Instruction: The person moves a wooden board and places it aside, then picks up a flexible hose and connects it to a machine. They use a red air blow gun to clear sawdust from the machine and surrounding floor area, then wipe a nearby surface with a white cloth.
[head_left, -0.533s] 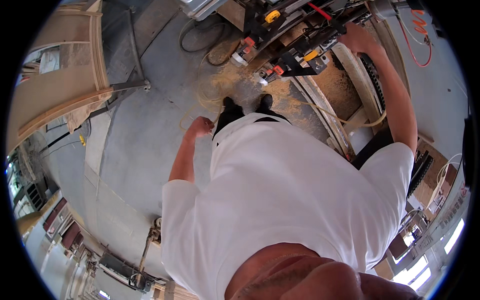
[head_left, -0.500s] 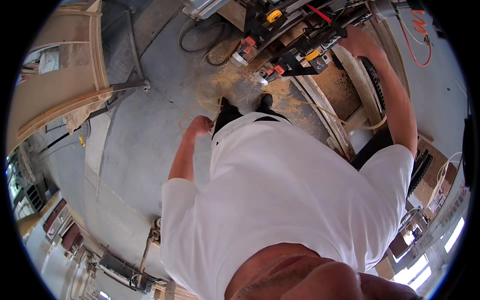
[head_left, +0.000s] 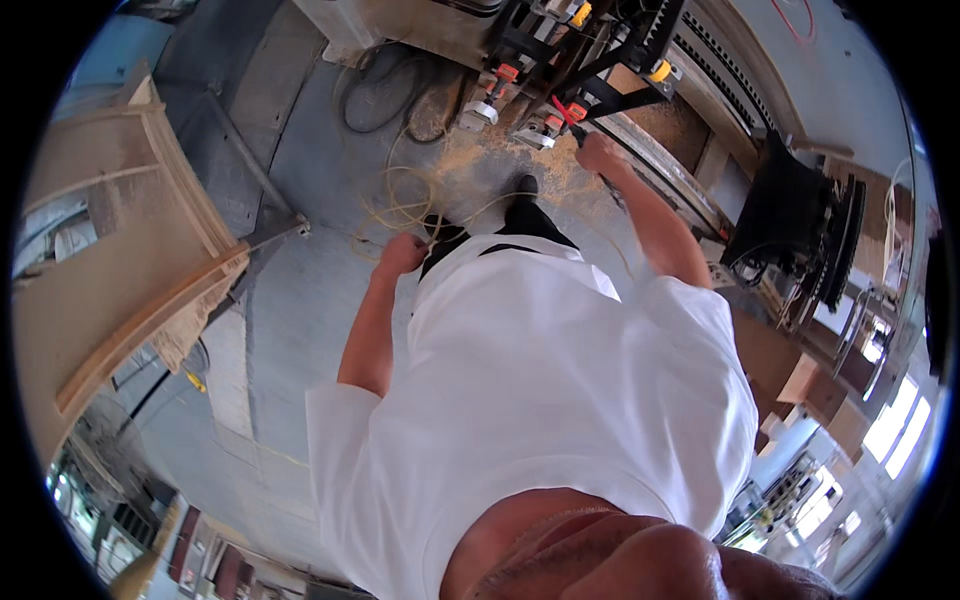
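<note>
Right hand: I've got the right hand (head_left: 598,153) reaching up by the machine, fingers curled closed around the dark handle of a red-nosed tool (head_left: 570,117). Looks like a blow gun to me, can't swear to it.
Left hand: the left hand (head_left: 403,253) hangs low by the hip, fingers curled in. Can't tell from up here if it's pinching the hose or just near it.
Tool location: in my right fist, red nose right beside the nearer orange-and-silver clamp (head_left: 545,130).
Yellow hose: the thin hose (head_left: 436,190) lies in loose loops by the feet, with a strand running across toward the right.
Trip risk: imo the big one. The loops are right around the left shoe (head_left: 436,222), so one careless step could snag a foot or yank the line.
Snag risk: nose and knuckles are tight against the clamp hardware; a sloppy swing could bang either one.
Slip risk: sawdust (head_left: 470,165) covers the floor ahead of the shoes, so footing could go, or dust could fly up if that really is an air tool.
</note>
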